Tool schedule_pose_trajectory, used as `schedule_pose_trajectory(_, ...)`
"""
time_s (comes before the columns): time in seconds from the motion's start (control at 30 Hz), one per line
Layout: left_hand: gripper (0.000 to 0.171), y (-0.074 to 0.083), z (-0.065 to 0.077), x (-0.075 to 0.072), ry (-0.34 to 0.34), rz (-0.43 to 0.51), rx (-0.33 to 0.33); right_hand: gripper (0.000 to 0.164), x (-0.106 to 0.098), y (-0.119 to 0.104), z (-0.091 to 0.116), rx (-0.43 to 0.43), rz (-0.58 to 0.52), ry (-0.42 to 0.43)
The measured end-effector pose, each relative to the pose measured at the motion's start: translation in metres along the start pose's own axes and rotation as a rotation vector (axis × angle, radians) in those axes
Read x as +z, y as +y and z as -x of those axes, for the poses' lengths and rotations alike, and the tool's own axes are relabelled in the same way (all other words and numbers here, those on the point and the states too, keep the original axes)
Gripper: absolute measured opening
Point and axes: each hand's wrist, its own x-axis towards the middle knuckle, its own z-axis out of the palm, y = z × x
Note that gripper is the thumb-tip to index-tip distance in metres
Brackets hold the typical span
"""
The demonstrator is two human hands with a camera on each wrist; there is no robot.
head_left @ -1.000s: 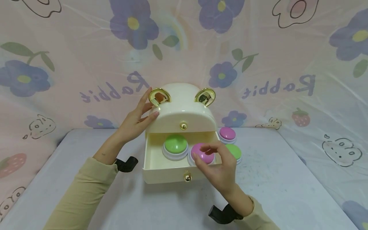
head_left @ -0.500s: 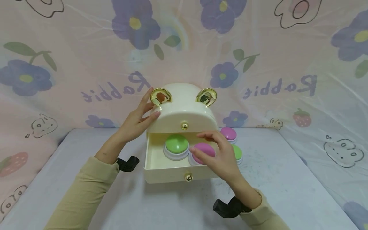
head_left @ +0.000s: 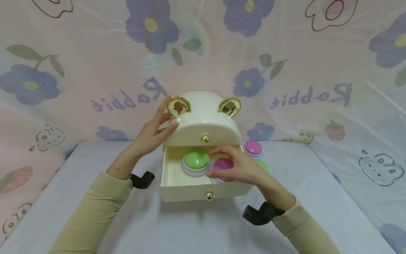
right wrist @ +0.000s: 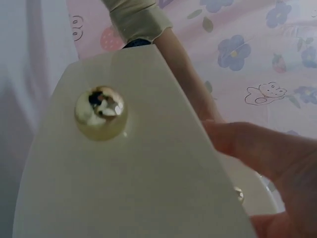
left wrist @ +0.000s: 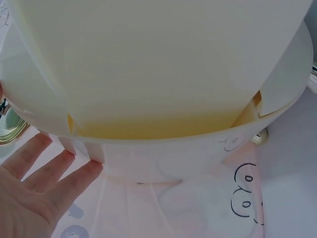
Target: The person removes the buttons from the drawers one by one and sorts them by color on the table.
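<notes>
Sharing one drawer [head_left: 184,194]: two buttons [head_left: 196,158]

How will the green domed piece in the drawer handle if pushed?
The green domed piece is probably stiff: its outline shows no sag or dent. Its dome may be slippery, being smooth and shiny; the white base likely offers a better edge. It seems unlikely to tip under a light push, sitting upright on that wide base in the drawer.

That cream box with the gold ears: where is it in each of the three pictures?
Head: box in the middle, drawer open.
Left wrist: fills most of the upper part.
Right wrist: left and centre, gold knob facing us.
Shared landmark: the printed backdrop.
</notes>
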Motion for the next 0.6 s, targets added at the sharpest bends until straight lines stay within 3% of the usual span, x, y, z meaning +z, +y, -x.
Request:
schedule_pose_trajectory(0.27, 0.076, -0.0002, 0.0, 0.0011, 0.007, 0.004, 0.016, 0.055, -0.0012, 0.0036, -0.0021, 0.052, 0.128, -0.093)
schedule_pose_trajectory(0.5, 0.076, -0.0002, 0.0, 0.0007, 0.003, -0.008, 0.003, 0.055, -0.0012, 0.0054, -0.0024, -0.026, 0.207, -0.069)
schedule_pose_trajectory(0.6, 0.076, -0.0006, 0.0001, 0.0005, 0.004, -0.009, 0.001, 0.057, -0.0012, 0.0057, -0.0026, -0.022, 0.231, -0.064)
